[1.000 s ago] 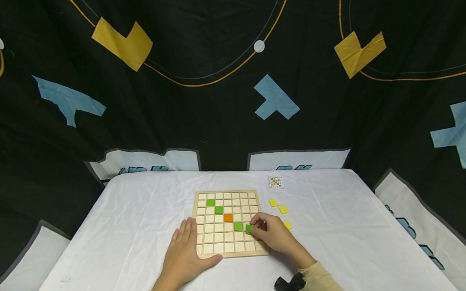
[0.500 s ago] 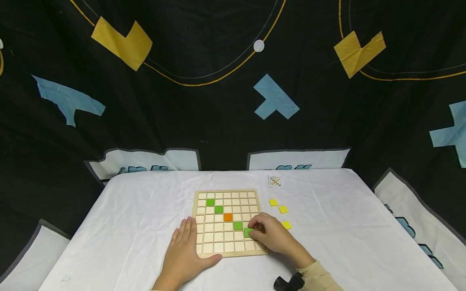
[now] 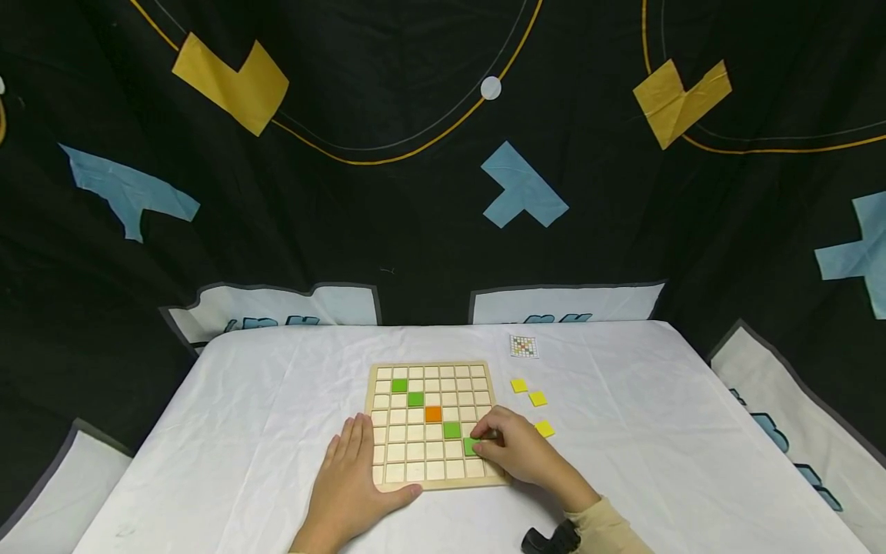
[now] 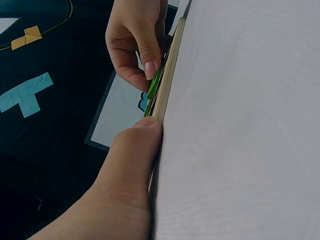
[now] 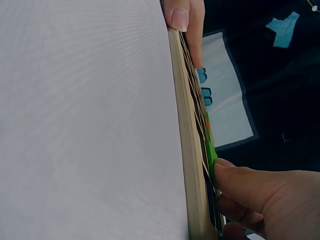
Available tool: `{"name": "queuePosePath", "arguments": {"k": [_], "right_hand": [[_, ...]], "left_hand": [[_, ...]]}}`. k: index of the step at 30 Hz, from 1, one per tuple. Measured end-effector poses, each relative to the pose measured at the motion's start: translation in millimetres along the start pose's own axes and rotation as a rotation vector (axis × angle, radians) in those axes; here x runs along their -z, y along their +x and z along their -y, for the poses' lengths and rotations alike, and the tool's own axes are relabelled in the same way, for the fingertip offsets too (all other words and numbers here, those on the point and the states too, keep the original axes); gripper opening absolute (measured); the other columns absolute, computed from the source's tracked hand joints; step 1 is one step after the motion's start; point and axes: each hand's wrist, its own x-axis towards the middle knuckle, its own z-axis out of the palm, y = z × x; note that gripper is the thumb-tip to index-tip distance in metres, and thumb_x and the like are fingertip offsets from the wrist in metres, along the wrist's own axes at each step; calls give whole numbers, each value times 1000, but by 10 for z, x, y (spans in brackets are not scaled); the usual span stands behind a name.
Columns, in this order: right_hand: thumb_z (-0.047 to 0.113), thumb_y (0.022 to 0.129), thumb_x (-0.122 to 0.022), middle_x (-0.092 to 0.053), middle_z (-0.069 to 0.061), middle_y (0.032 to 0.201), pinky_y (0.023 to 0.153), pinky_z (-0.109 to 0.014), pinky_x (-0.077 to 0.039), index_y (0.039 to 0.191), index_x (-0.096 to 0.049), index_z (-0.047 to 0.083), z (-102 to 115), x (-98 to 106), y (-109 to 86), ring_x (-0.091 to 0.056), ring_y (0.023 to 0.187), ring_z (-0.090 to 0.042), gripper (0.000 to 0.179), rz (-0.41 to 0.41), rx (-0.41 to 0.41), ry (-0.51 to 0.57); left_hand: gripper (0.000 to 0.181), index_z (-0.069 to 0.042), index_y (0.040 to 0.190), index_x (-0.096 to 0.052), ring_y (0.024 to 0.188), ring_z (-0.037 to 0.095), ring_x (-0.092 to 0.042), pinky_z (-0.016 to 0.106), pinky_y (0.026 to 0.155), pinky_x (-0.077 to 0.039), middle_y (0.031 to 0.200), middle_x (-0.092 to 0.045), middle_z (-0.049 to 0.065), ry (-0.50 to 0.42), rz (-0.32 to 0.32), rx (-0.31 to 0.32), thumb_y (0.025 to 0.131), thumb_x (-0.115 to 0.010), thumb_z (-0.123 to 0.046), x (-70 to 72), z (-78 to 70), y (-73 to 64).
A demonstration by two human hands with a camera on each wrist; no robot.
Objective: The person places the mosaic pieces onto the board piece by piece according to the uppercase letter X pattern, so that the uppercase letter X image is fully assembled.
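A wooden grid board [image 3: 443, 485] lies on the white cloth. My left hand [image 3: 353, 485] rests against its left edge with straight fingers, and its thumb touches the front edge. Between thumb and fingers my right hand [image 3: 515, 446] pinches a green square tile [image 3: 471, 447] at a cell in the board's lower right. This tile [image 5: 212, 160] stands slightly tilted under the thumb in the right wrist view. Up and left from it, a diagonal of tiles sits in the grid: a green tile [image 3: 451, 430], an orange tile [image 3: 432, 414] and two more green ones.
Right of the board lie three yellow tiles [image 3: 537, 398], the nearest one close behind my right hand. A small printed grid card [image 3: 524, 346] lies farther back. A black curtain [image 3: 415, 231] hangs behind the table.
My right hand has brought the green tile slightly left and down onto its cell, where it is still held. The left hand stays in place.
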Motion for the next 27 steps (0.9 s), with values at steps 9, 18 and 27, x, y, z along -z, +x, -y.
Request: {"name": "queuePosePath", "arguments": {"k": [9,18,27], "right_hand": [[25,93,-71,-60,10,97,64,-20,-45,97,-71,22,1,12,-20,-48,71,-4,6,10,22,6],[24,92,-72,-60,11,96,62,-20,-45,95,-73,21,3,15,-31,-48,70,-4,4,4,27,7],[22,92,-71,-65,11,100,67,-19,-46,101,-76,20,-11,110,-42,-52,77,-3,10,60,54,18]], "left_hand": [[139,6,155,-19,153,38,-17,54,123,-15,164,-17,21,-9,4,7,64,-55,-93,1,-7,-4],[139,6,155,-19,153,38,-17,54,124,-16,164,-18,21,-4,2,6,64,-53,-94,-4,-10,2],[140,5,155,-19,153,38,-17,54,123,-16,164,-18,21,-3,3,10,64,-53,-95,-5,-10,6]]}}
